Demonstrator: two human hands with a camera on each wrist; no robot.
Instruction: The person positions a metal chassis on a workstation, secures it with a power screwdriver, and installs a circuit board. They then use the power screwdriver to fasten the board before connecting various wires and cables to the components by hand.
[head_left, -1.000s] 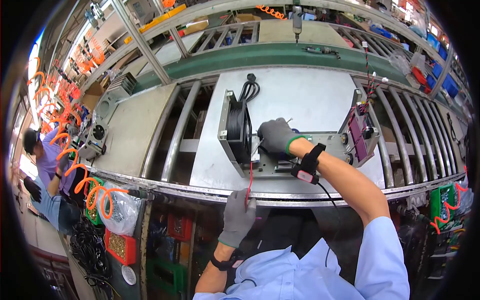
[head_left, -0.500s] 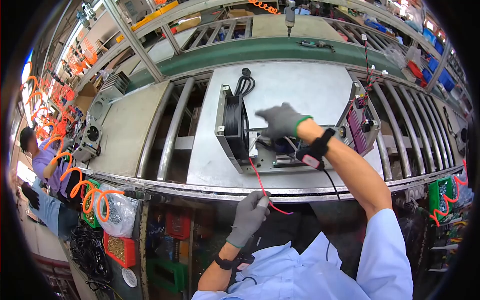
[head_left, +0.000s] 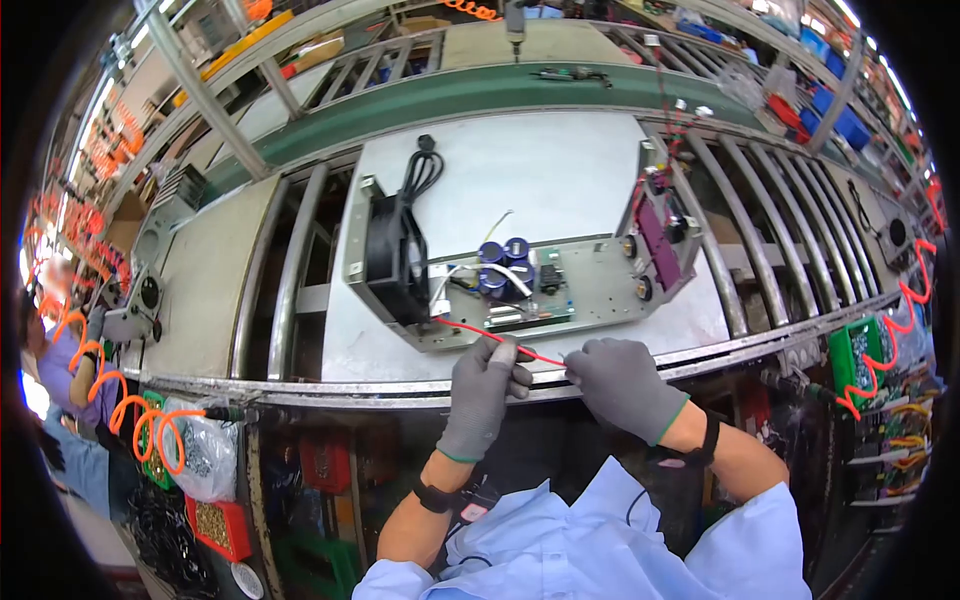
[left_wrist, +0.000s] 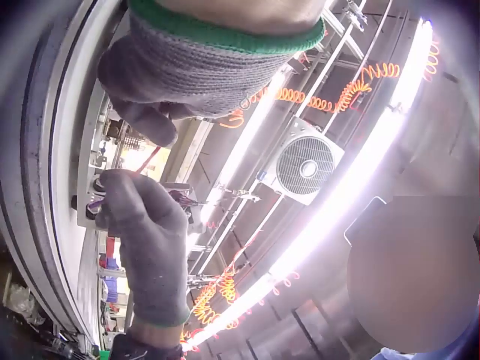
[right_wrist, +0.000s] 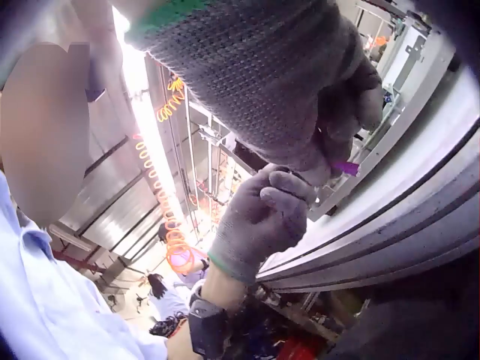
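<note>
A red wire point(head_left: 456, 325) runs from beside the black fan point(head_left: 392, 258) on the metal chassis point(head_left: 600, 290) toward the front edge. The left hand point(head_left: 478, 392), in a grey glove, pinches it in the middle. Close by on the right, the gloved right hand point(head_left: 624, 388) grips the wire near its end. A purple tip point(right_wrist: 346, 168) sticks out from the right hand's fingers in the right wrist view. Blue capacitors point(head_left: 505, 268) and a circuit board stand in the chassis behind the hands.
Metal rollers point(head_left: 292, 270) flank the white board point(head_left: 520, 170) under the chassis. A coiled black cable point(head_left: 422, 172) lies behind the fan. At the left are a red bin point(head_left: 216, 528) and a plastic bag point(head_left: 208, 455); a green bin point(head_left: 856, 362) is at the right. Another person sits far left.
The right hand has come from above the chassis down to the wire beside the left hand and taken hold of it. The wire is now stretched sideways, and the head view has shifted.
</note>
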